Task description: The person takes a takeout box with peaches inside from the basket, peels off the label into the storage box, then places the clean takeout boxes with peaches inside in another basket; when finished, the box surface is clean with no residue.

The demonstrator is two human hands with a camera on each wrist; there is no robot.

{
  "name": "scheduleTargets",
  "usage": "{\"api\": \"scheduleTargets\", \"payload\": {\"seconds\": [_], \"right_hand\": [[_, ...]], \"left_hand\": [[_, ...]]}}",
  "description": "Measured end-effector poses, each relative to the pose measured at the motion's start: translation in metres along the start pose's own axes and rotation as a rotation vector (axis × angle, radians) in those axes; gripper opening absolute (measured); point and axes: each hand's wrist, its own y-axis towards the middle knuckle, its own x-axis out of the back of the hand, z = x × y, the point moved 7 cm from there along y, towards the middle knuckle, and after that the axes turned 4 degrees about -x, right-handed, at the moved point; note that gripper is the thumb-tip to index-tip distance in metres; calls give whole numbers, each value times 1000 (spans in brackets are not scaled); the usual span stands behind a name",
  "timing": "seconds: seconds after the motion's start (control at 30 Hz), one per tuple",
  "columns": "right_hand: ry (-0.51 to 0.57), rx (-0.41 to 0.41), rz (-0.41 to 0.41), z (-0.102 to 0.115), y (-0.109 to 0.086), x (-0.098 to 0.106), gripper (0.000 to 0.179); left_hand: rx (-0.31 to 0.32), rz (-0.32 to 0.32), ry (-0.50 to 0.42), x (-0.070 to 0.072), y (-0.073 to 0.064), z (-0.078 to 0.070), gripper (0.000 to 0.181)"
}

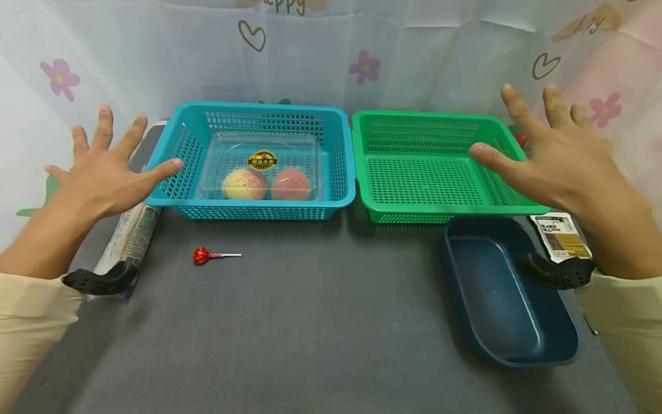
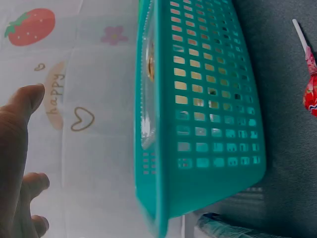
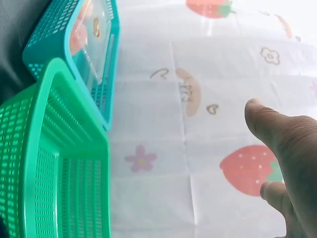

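With fingers spread, my left hand point(image 1: 108, 172) hovers at the left end of the blue basket point(image 1: 253, 211), holding nothing. Inside that basket lies a clear plastic fruit box point(image 1: 310, 149) with a yellowish peach point(image 1: 245, 184) and a pink peach point(image 1: 291, 184). My right hand point(image 1: 561, 152) is likewise spread and bare-palmed, raised over the right end of the green basket point(image 1: 424, 208). Nothing lies in the green basket where it shows. A red lollipop point(image 1: 201, 255) rests on the grey table in front of the blue basket. Both wrist views show fingers apart from the baskets.
A dark blue basin point(image 1: 496, 299) stands at the right, below the green basket. Beside it lies a white and brown packet point(image 1: 561, 236), partly behind my right wrist. A long plastic-wrapped roll point(image 1: 137, 236) lies at the left. A patterned white curtain point(image 1: 320, 57) hangs behind.
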Motion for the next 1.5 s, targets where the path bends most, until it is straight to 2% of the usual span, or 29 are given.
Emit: {"api": "scheduleTargets", "payload": {"seconds": [0.37,0.7,0.97,1.27,1.5], "right_hand": [[68,77,-19,28,12,3,85],[133,122,-17,55,27,-2,84],[214,157,-22,75,38,-9,82],[311,186,38,101,49,-24,81],[355,209,58,119,54,-35,81]], "left_hand": [[-70,-43,-23,-14,1,4,91],[-153,-57,-92,-29,7,14,86],[-162,-37,-124,-41,13,20,83],[-176,13,-133,-56,19,26,83],[-178,15,-140,-64,23,27,83]]}}
